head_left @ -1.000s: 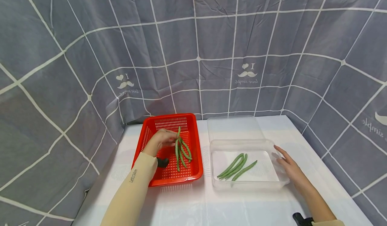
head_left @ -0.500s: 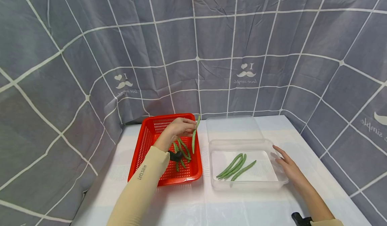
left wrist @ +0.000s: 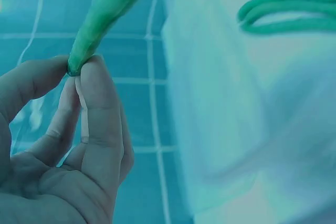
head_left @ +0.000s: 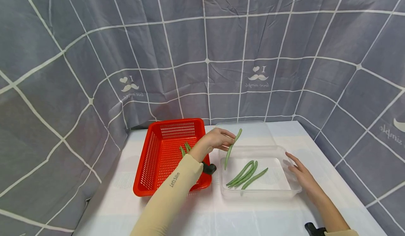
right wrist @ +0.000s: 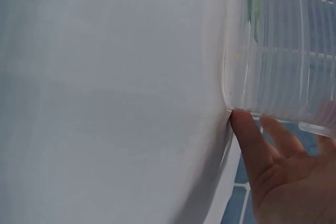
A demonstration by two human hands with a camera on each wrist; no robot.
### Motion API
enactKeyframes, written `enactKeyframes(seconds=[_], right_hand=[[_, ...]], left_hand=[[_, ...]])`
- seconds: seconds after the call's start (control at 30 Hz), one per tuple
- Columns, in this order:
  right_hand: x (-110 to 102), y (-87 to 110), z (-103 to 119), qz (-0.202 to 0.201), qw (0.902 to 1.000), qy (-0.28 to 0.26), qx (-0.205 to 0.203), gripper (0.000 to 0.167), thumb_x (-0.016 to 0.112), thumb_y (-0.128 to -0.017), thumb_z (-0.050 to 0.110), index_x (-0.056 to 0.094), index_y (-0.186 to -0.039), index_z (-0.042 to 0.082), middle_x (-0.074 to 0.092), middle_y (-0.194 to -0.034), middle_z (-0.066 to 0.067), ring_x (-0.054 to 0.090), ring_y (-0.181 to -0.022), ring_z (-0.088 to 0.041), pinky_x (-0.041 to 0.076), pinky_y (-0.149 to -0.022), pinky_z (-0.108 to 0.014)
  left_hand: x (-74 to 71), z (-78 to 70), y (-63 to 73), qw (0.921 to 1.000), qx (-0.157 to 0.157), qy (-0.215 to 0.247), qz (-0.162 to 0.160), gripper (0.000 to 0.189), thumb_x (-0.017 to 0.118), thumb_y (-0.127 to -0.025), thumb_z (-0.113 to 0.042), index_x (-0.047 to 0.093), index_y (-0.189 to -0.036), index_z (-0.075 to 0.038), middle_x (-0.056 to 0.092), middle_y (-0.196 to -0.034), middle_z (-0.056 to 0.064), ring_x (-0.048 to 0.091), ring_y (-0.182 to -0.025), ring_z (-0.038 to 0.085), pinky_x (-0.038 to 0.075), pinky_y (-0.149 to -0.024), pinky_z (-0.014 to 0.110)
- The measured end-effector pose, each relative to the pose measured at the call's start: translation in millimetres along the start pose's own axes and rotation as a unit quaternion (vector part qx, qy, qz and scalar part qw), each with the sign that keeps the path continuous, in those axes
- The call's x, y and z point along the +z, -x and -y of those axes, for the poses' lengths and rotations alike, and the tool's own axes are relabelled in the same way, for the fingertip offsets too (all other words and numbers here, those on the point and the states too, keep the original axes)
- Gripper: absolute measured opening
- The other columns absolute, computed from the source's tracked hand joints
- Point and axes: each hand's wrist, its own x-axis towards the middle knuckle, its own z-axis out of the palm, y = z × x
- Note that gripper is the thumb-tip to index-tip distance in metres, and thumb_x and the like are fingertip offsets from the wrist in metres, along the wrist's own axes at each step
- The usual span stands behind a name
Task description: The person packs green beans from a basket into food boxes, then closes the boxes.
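Between the thumb and fingertips of my left hand is one end of a green bean, pinched. The bean hangs down over the left wall of a clear plastic container; the left wrist view shows the grip close up on the bean. Several green beans lie on the container's floor. At its right side, my right hand rests extended fingers against the wall. In the right wrist view the thumb of the hand touches the bottom corner of the container.
A red perforated basket stands left of the container, with some green beans inside, partly hidden by my left forearm. Behind the container lies a clear flat lid. A grey grid-patterned curtain surrounds the table's back and sides.
My left hand has lifted one green bean out of the red basket and carried it right, to the container's left edge. The right hand has stayed at the container's side.
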Motion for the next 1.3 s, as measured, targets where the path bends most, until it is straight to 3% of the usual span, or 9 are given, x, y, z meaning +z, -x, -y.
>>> enactKeyframes(seconds=[0.3, 0.6, 0.83, 1.03, 1.13, 1.3], right_hand=[[-0.1, -1.6, -1.1, 0.001, 1.0, 0.001, -0.002, 0.064, 0.036, -0.116, 0.026, 0.006, -0.172, 0.023, -0.008, -0.178, -0.023, 0.002, -0.158, -0.063, 0.01, -0.119, -0.088], [0.9, 0.1, -0.7, -0.002, 0.9999, 0.006, -0.008, 0.064, 0.037, -0.115, 0.025, 0.009, -0.172, 0.021, -0.005, -0.177, -0.025, 0.003, -0.157, -0.064, 0.012, -0.119, -0.088], [0.7, -0.1, -0.4, -0.005, 0.9999, 0.002, -0.01, 0.064, 0.038, -0.115, 0.025, 0.009, -0.172, 0.021, -0.005, -0.178, -0.024, 0.003, -0.158, -0.063, 0.012, -0.119, -0.088], [-0.5, -0.9, -0.2, -0.004, 1.0, -0.002, -0.006, 0.064, 0.039, -0.115, 0.024, 0.009, -0.172, 0.021, -0.006, -0.178, -0.023, 0.0, -0.158, -0.063, 0.01, -0.119, -0.088], [-0.9, -1.5, -0.3, -0.003, 1.0, -0.002, -0.003, 0.065, 0.039, -0.115, 0.024, 0.008, -0.172, 0.022, -0.007, -0.178, -0.023, 0.0, -0.159, -0.062, 0.01, -0.119, -0.088], [-1.2, -1.3, -0.1, -0.002, 1.0, 0.001, -0.002, 0.065, 0.038, -0.116, 0.025, 0.007, -0.172, 0.023, -0.006, -0.178, -0.024, 0.002, -0.158, -0.063, 0.012, -0.118, -0.089]], left_hand=[[56.5, 17.0, -24.7, 0.9969, -0.031, -0.055, 0.048, 0.019, 0.074, -0.094, 0.0, 0.078, -0.112, 0.0, 0.07, -0.081, 0.001, 0.067, -0.071, 0.011, 0.068, -0.072, 0.032], [93.8, 34.1, -32.9, 0.9903, -0.04, -0.125, 0.047, 0.01, 0.074, -0.093, 0.006, 0.078, -0.1, 0.001, 0.063, -0.072, 0.001, 0.059, -0.065, 0.013, 0.067, -0.071, 0.036], [105.4, 38.0, -35.4, 0.9842, -0.066, -0.163, 0.019, 0.006, 0.076, -0.093, 0.004, 0.077, -0.093, -0.001, 0.065, -0.074, 0.003, 0.059, -0.067, 0.015, 0.066, -0.07, 0.036], [109.5, 37.8, -38.7, 0.9727, -0.079, -0.218, -0.004, 0.008, 0.079, -0.092, 0.001, 0.077, -0.089, -0.006, 0.072, -0.083, 0.006, 0.066, -0.071, 0.017, 0.067, -0.072, 0.037], [110.2, 37.9, -40.0, 0.9666, -0.085, -0.242, -0.004, 0.008, 0.079, -0.092, 0.0, 0.078, -0.089, -0.007, 0.071, -0.082, 0.006, 0.067, -0.073, 0.018, 0.068, -0.072, 0.036], [108.0, 38.7, -39.8, 0.9645, -0.091, -0.248, 0.004, 0.007, 0.074, -0.096, -0.001, 0.079, -0.093, -0.004, 0.068, -0.075, 0.007, 0.064, -0.065, 0.018, 0.068, -0.069, 0.037]])
